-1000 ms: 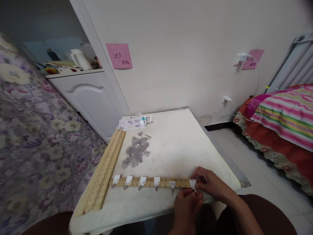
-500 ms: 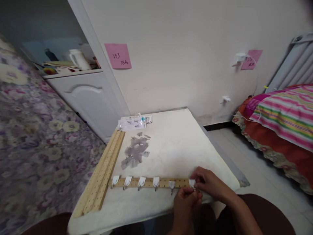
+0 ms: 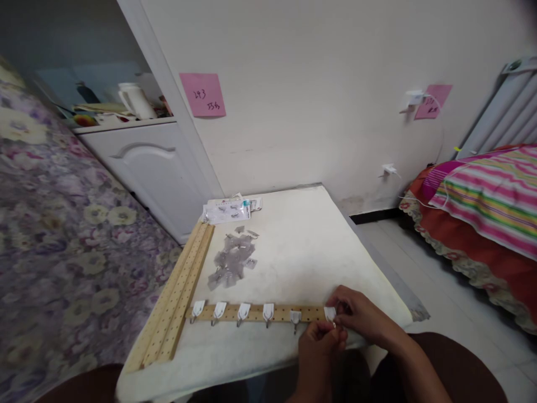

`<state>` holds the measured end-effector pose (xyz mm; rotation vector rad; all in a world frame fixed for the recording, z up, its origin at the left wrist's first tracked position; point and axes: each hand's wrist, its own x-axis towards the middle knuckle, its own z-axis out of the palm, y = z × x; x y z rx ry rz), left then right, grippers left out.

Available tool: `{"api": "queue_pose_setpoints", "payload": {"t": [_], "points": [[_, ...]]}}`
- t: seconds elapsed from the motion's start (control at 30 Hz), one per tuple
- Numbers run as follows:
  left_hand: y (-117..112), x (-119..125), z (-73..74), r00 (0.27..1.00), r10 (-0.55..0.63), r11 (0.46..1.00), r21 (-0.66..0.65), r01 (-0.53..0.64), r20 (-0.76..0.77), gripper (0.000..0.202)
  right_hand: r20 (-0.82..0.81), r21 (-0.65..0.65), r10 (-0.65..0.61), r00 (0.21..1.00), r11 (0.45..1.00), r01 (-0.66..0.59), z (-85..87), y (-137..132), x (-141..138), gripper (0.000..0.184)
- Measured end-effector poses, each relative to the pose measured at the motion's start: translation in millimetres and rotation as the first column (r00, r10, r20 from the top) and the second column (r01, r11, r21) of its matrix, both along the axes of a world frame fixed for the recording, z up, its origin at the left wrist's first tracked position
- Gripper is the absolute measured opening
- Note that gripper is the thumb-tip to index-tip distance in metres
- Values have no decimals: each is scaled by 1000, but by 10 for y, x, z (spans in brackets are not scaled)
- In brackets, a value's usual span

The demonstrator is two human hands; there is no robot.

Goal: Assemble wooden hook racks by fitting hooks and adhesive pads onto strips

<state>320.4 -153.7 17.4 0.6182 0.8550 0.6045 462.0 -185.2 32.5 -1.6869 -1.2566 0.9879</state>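
A wooden strip with rows of holes (image 3: 282, 314) lies across the near part of the table, and several white adhesive hooks with metal prongs sit along it. One white hook (image 3: 329, 313) is at the strip's right end, between my two hands. My right hand (image 3: 356, 314) is closed, with thumb and fingers pinching this hook from the right. From below, my left hand (image 3: 319, 341) pinches at its metal prong, which the fingertips partly hide. Just left of my hands, another white hook (image 3: 295, 317) sits on the strip, slightly lower than the others.
More perforated wooden strips (image 3: 178, 296) lie along the table's left edge. A pile of small clear packets (image 3: 232, 260) and some hook packaging (image 3: 226, 211) are farther back. A floral curtain (image 3: 84, 240) hangs at left; a bed (image 3: 482, 196) stands at right.
Both hands keep their grip at the strip's right end, with only a very slight shift of the fingers around the hook. Nothing else has visibly moved.
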Motion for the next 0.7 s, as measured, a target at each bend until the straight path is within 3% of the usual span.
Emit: {"api": "queue_pose_setpoints", "payload": {"t": [0.4,0.57,0.7], "points": [[41,3,-32,1000,-28,1000,2,28,-10,20,73,31,-11,997,999,9,51,4,21,31],[50,0,-39,999,-18,1000,-22,17,-38,25,166,92,-120,979,990,105,37,-8,150,28],[44,-1,-32,999,-17,1000,-17,17,-41,26,159,89,-129,979,989,115,-22,31,147,22]]}}
